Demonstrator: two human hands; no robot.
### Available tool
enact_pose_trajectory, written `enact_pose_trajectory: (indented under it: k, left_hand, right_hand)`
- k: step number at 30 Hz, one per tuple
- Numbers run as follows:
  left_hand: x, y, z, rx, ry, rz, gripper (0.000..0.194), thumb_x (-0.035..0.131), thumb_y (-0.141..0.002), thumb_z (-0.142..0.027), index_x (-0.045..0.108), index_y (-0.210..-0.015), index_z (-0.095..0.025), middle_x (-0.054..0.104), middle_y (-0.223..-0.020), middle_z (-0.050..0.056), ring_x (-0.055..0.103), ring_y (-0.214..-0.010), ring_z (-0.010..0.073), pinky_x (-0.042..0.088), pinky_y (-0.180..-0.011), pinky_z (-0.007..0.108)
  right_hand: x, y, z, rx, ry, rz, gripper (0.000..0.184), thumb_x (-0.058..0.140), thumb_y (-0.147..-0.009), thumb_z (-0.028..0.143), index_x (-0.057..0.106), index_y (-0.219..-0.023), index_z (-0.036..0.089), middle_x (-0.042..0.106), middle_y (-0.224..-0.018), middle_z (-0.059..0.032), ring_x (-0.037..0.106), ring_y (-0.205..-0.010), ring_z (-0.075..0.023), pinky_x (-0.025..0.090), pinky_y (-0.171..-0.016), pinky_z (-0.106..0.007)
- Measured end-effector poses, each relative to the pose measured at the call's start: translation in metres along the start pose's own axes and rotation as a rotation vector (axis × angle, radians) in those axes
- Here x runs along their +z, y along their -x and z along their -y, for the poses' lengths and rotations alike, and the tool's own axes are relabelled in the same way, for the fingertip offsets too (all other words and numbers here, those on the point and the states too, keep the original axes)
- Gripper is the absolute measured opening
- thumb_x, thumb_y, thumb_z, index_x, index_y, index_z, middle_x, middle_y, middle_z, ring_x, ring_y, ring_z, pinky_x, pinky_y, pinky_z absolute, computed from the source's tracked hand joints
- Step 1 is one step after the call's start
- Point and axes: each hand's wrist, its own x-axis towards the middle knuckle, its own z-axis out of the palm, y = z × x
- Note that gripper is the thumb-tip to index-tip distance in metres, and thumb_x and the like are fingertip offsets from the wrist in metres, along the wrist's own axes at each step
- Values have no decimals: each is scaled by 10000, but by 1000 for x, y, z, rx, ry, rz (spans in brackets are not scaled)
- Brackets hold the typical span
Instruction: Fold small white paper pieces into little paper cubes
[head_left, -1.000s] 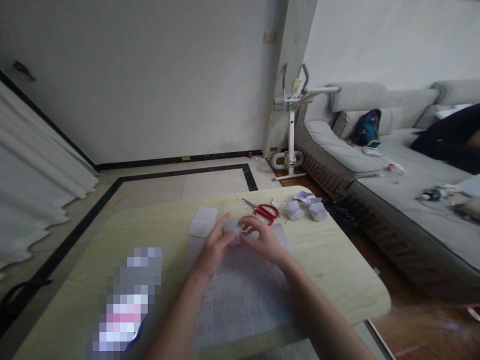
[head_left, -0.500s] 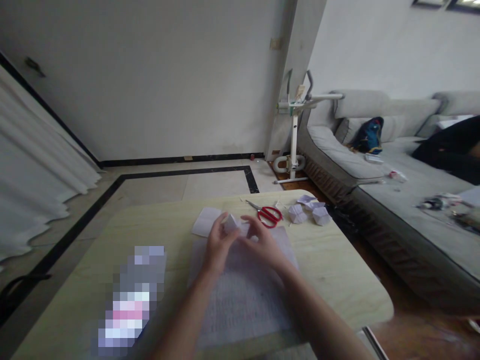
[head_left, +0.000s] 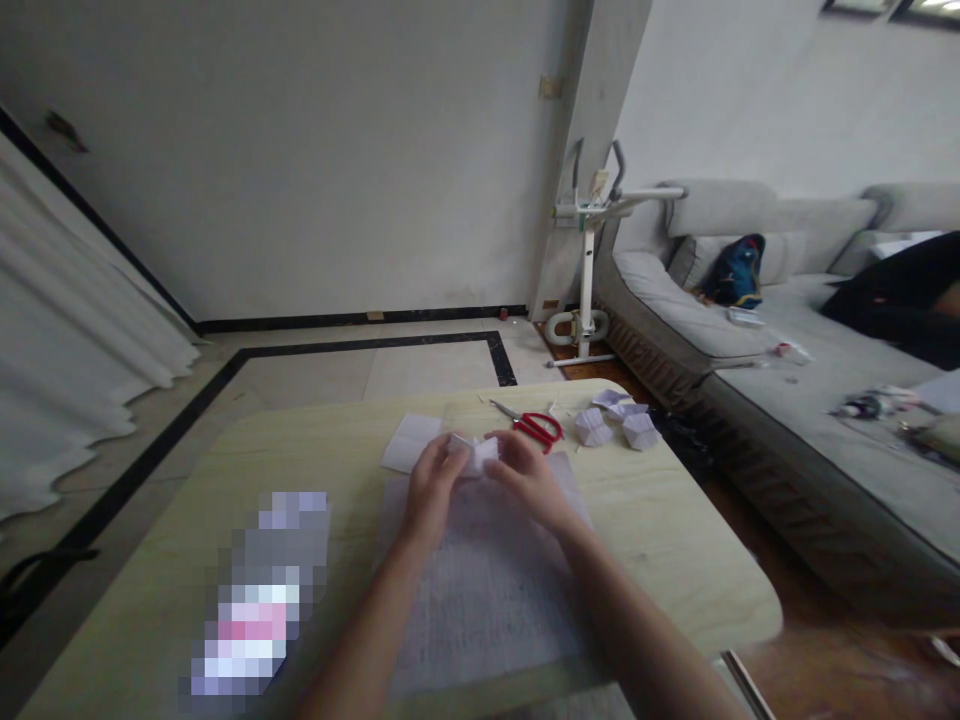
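Over the counter (head_left: 660, 550): small folded paper (head_left: 474, 460) held between both hands.
Nearest, a large printed sheet (head_left: 495, 600) lies flat under the forearms; pixelated object (head_left: 259, 600) to its left, unidentifiable. Left hand (head_left: 433, 485) pinches the paper's left side, right hand (head_left: 529, 480) its right, fingers curled in; paper sits above the sheet's far end, contact unclear. Just beyond: blank-looking slip (head_left: 412, 442) left, red-handled scissors (head_left: 538, 430) right, folded paper pieces (head_left: 594, 428) farther right. Behind: grey sofa (head_left: 810, 400), white exercise machine (head_left: 588, 290).
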Motion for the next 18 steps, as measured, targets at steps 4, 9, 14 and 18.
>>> enact_pose_trajectory:
  k: [4, 9, 14, 18]
  left_hand:
    - [0, 0, -1, 17, -89, -9, 354, 685, -708, -353, 636, -1010, -175, 664, -961, 51, 617, -861, 193, 470, -755, 281]
    - [-2, -3, -4, 68, -264, -32, 346, 686, -695, -377, 654, -979, -181, 681, -937, 42, 615, -880, 207, 473, -764, 282]
    - [-4, -5, 0, 69, -373, 5, 433, 655, -693, -443, 638, -998, -136, 686, -924, 64, 630, -871, 226, 504, -746, 314]
    - [0, -1, 8, 108, -439, 131, 403, 660, -688, -439, 643, -969, -150, 691, -906, 62, 648, -848, 220, 528, -732, 314]
  right_hand:
    - [-2, 1, 2, -17, 81, 1, 252, 553, -833, 257, 520, -1077, 209, 580, -890, -23, 564, -775, -144, 482, -674, -268]
    - [-7, 2, 15, -152, 324, 10, 551, 662, -747, 231, 418, -1241, 225, 516, -1185, -77, 537, -980, -176, 474, -801, -296]
    - [-13, 4, 34, -237, 554, 59, 372, 675, -745, 234, 525, -1086, 218, 557, -1080, -58, 526, -993, -187, 441, -846, -314]
    - [-18, 19, 37, -208, 613, 49, 257, 654, -762, 249, 539, -988, 208, 577, -956, -43, 552, -872, -175, 453, -751, -292]
